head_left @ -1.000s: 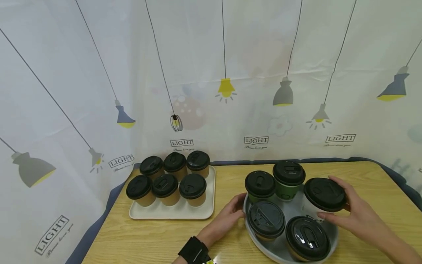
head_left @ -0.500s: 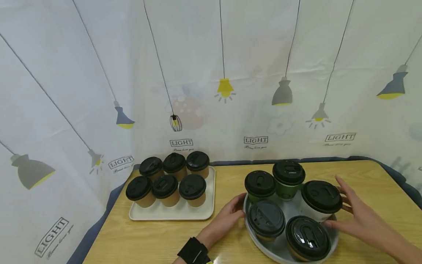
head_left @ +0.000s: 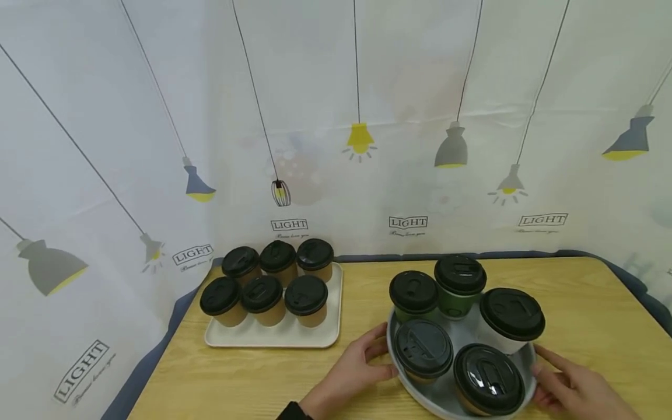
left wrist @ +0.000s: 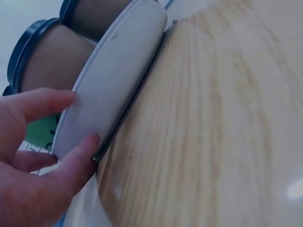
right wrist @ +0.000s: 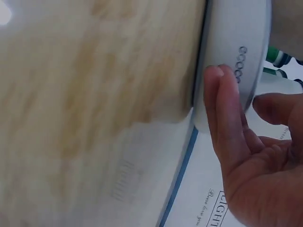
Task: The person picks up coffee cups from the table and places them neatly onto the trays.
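Observation:
A round grey tray (head_left: 397, 364) stands at the right of the table with several lidded paper cups on it. Two green cups (head_left: 455, 303) are at its back, a white cup (head_left: 496, 340) is at the right, and two brown cups (head_left: 489, 379) are in front. My left hand (head_left: 354, 367) holds the tray's left edge; in the left wrist view a finger meets the rim and the thumb (left wrist: 78, 163) lies against the outer wall. My right hand (head_left: 577, 388) grips the opposite edge, its fingers (right wrist: 227, 113) along the outer wall and the thumb at the rim.
On the left, a rectangular cream tray (head_left: 273, 338) carries several small brown cups (head_left: 312, 318) with black lids, in two rows. A lamp-printed cloth (head_left: 325, 87) hangs behind the wooden table (head_left: 236, 385).
My right hand has let go of the white cup, which now stands on the round tray, and has moved down to the tray's right edge. The left hand has shifted slightly at its edge.

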### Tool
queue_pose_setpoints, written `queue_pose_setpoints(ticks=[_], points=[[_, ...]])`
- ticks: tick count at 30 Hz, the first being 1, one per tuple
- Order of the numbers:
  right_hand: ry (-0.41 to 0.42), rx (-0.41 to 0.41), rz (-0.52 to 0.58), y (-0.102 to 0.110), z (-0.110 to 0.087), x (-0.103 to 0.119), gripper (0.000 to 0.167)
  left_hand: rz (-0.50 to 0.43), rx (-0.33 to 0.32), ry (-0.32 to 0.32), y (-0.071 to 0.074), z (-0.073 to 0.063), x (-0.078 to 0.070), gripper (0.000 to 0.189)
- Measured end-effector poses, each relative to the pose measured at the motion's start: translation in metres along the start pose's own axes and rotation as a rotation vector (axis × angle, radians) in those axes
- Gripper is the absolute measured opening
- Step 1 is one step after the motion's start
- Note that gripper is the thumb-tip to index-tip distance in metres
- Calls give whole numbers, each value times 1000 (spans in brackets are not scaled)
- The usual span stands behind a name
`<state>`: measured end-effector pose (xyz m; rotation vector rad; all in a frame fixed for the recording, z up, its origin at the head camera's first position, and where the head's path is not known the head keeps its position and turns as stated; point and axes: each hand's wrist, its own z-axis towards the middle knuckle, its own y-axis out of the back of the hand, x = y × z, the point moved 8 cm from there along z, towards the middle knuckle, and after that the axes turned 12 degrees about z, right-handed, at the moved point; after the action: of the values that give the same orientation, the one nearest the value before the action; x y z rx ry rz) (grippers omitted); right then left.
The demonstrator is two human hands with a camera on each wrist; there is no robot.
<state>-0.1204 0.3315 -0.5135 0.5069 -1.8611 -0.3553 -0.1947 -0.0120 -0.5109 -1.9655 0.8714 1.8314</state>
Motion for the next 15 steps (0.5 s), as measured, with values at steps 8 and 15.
queue_pose_setpoints(ticks=[8,15], points=[[-17,-25,-42,26,12,-10,73,57,-52,-24,-16,34,-7,83],[153,-57,-170,41,34,14,64,59,-106,-44,-9,57,-9,83]])
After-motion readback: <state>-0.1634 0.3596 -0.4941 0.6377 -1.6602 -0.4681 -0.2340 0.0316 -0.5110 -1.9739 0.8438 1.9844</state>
